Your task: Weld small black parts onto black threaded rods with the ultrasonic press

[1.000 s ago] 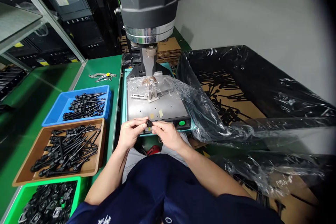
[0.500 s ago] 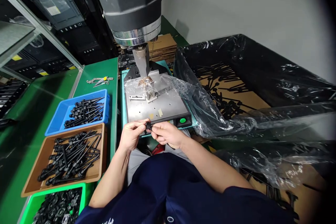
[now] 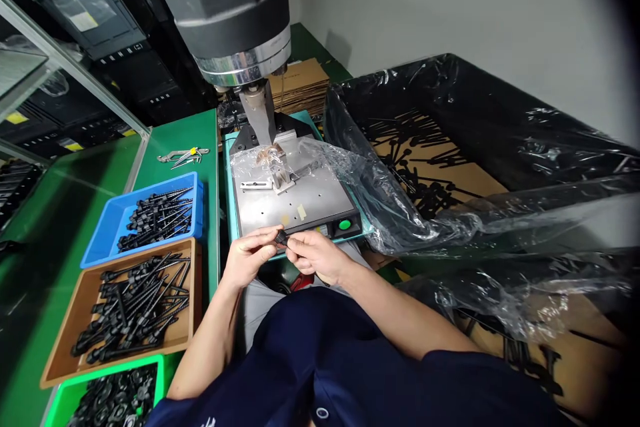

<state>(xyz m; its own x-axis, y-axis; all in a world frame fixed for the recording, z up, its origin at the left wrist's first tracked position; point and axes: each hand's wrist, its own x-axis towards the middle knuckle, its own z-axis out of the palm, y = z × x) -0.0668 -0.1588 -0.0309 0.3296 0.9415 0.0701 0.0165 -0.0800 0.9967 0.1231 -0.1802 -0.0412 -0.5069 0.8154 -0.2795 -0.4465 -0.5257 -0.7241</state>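
Observation:
My left hand (image 3: 249, 255) and my right hand (image 3: 314, 256) meet just in front of the machine's metal base plate (image 3: 290, 203). Between their pinched fingertips sits a small black plastic part (image 3: 282, 237), held by both hands. The fingers of each hand are curled closed around it. Above and behind stands the grey press head (image 3: 227, 13) with its horn (image 3: 256, 119) over a fixture (image 3: 274, 170) under clear film.
A green button (image 3: 344, 224) is on the machine's front. At left stand a blue tray (image 3: 107, 237) of black pins, a brown tray (image 3: 75, 307) of more pins and a green tray (image 3: 67, 397) of black pieces. A plastic-lined cardboard box (image 3: 465, 167) fills the right.
The view has shifted, so everything sits a little further left and up. My hands stay together on the small black part, with only slight finger movement.

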